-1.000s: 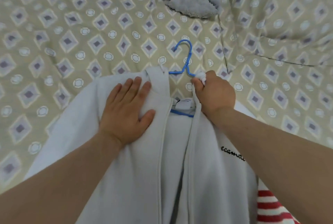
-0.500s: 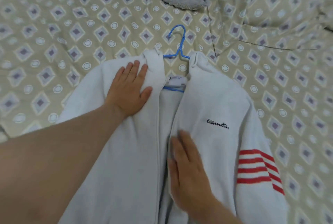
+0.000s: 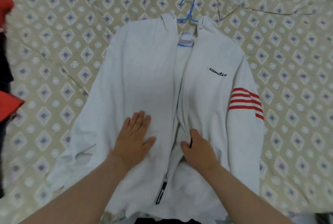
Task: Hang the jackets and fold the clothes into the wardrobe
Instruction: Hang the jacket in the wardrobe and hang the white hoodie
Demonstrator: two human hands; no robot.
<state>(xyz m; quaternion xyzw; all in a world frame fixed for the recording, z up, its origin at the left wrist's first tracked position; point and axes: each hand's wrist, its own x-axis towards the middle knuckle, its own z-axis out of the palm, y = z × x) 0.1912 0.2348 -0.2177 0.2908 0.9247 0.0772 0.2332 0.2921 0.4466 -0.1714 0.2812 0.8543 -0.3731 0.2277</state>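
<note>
Left grip (image 3: 134, 139) slid down, open flat on the jacket (image 3: 144, 79); right grip (image 3: 198, 149) pinches its front edge.

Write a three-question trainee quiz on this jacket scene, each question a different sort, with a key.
1. True or false: the hook of the blue hanger sticks out above the collar of the white jacket.
2. The left hand: A) lies flat on the jacket; B) grips the hanger; C) is lifted clear of the jacket.
3. Fill in: the stripes on one sleeve are ___.
Key: 1 true; 2 A; 3 red.
</note>
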